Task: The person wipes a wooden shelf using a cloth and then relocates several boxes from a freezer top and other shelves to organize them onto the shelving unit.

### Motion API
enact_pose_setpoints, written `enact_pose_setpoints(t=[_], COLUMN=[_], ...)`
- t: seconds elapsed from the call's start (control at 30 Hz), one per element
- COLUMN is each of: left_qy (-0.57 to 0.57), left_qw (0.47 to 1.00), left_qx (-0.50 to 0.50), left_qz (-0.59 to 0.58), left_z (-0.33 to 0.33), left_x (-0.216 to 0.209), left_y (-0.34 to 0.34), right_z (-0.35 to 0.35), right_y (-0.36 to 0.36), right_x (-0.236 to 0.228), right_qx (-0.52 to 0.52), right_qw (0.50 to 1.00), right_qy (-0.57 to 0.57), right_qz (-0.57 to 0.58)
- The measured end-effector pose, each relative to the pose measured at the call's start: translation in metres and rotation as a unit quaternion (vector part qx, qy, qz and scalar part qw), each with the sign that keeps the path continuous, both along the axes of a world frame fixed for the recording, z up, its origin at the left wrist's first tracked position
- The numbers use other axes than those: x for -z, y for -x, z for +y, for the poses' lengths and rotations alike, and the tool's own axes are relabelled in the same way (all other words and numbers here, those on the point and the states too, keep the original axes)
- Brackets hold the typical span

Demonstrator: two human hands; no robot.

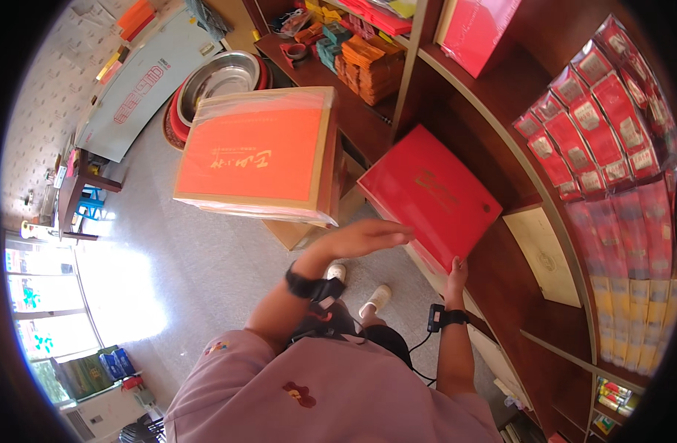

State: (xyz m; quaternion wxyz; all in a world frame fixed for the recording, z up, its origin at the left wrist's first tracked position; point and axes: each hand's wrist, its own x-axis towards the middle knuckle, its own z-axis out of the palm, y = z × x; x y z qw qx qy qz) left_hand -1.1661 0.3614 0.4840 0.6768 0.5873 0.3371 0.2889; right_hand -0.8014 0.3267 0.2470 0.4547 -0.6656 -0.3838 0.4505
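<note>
A flat red gift box (431,196) with gold lettering is tilted at the front of the brown shelf unit. My right hand (456,280) grips its near edge, thumb up on the lid side and the other fingers hidden beneath. My left hand (368,236) is at the box's left near edge, fingers stretched out flat and together; whether it touches the box I cannot tell. To the left stands a large carton (253,151) with an orange top, wrapped in clear film, resting on other brown cardboard.
Red and gold packets (589,136) hang on the right side of the shelf. A pale flat box (545,255) leans in a compartment. Bundles of orange paper (368,66) lie on the far shelf. Metal basins (219,80) are stacked behind the carton, near a pale chest freezer (135,96).
</note>
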Motion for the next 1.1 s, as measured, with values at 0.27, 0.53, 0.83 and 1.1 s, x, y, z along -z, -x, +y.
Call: enact_pose_setpoints(t=[0.27,0.53,0.83,1.1], left_qy=[-0.145,0.218,0.169,0.086], left_qw=[0.637,0.769,0.881,0.865], left_qx=[-0.723,-0.528,-0.422,-0.48], left_qz=[0.224,0.286,-0.132,-0.12], left_z=[-0.061,-0.069,-0.031,-0.043], left_x=[-0.02,0.036,0.067,0.053], left_y=[0.291,0.447,0.45,0.482], right_z=[0.019,0.079,0.09,0.076], right_y=[0.166,0.332,0.386,0.38], right_x=[-0.116,-0.159,-0.158,-0.191], right_qx=[-0.184,-0.297,-0.222,-0.217], right_qw=[0.973,0.945,0.91,0.866], right_qy=[-0.075,-0.079,0.06,0.121], right_qz=[-0.118,0.115,0.345,0.435])
